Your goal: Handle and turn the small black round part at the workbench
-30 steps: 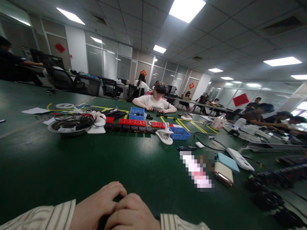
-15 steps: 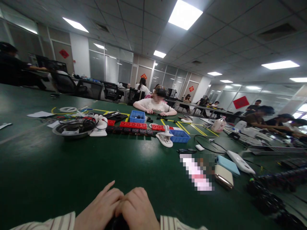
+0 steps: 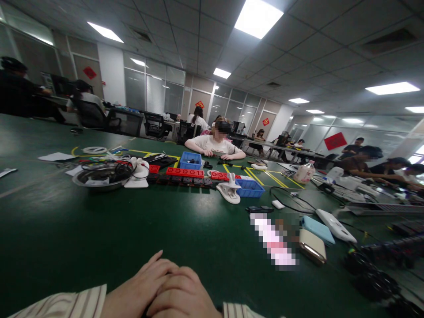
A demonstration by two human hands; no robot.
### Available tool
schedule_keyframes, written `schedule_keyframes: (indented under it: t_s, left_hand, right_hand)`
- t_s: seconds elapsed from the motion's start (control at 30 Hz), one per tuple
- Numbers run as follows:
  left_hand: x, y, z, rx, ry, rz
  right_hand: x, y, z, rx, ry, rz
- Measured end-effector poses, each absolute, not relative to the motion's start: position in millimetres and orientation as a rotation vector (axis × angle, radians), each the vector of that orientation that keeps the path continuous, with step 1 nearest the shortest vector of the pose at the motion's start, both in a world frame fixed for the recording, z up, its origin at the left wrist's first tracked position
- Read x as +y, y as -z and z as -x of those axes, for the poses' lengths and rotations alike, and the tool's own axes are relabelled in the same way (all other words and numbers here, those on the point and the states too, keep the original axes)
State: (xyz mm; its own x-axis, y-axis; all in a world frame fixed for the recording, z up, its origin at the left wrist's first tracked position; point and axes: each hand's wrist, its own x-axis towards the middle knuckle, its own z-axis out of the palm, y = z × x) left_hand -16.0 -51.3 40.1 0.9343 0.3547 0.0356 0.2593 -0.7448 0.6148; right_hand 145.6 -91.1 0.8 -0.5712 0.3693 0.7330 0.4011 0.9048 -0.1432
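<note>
At the bottom edge of the head view my left hand (image 3: 139, 282) and my right hand (image 3: 183, 293) are pressed together above the green table (image 3: 159, 229). The right hand's curled fingers lap over the fingers of the left. One digit of the left hand sticks up at the top. Both hands are closed, and whatever lies beneath them is hidden apart from a sliver of dark at the lower edge. Striped cream sleeves (image 3: 73, 302) cover my wrists.
Ahead stand a metal bowl (image 3: 86, 183) of cables, red power strips (image 3: 185, 172), a blue bin (image 3: 250, 188) and a white clip stand (image 3: 229, 191). To the right lie a beige power bank (image 3: 312, 245) and black cables (image 3: 371, 274). Across the table sits a person (image 3: 215, 143).
My right hand has slid left and down over the left hand, covering most of the black object that showed between them. The whole view has shifted slightly.
</note>
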Motion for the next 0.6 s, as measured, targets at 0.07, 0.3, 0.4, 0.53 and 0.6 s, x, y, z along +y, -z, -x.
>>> schedule_keyframes:
  t_s: [0.07, 0.3, 0.4, 0.53, 0.6]
  left_hand:
    - [-55.5, -31.1, 16.5, 0.495, -0.307, -2.498]
    - [-70.4, -11.0, 15.2, 0.727, -0.533, -2.600]
    - [-67.5, -17.3, 14.5, 0.718, -0.458, -2.594]
    - [-61.1, -34.3, 12.2, 0.568, -0.282, -2.505]
    - [-57.3, -41.2, 11.9, 0.517, -0.246, -2.477]
  right_hand:
    - [-92.0, -1.3, -144.7, -2.059, 0.062, 0.632]
    - [-89.1, 13.6, -143.7, -1.974, 0.125, 0.925]
    - [-89.5, 11.9, -142.6, -2.022, 0.122, 0.858]
    - [-91.8, 7.5, -143.6, -2.120, 0.052, 0.681]
    - [-91.6, 10.7, -145.3, -2.207, 0.044, 0.588]
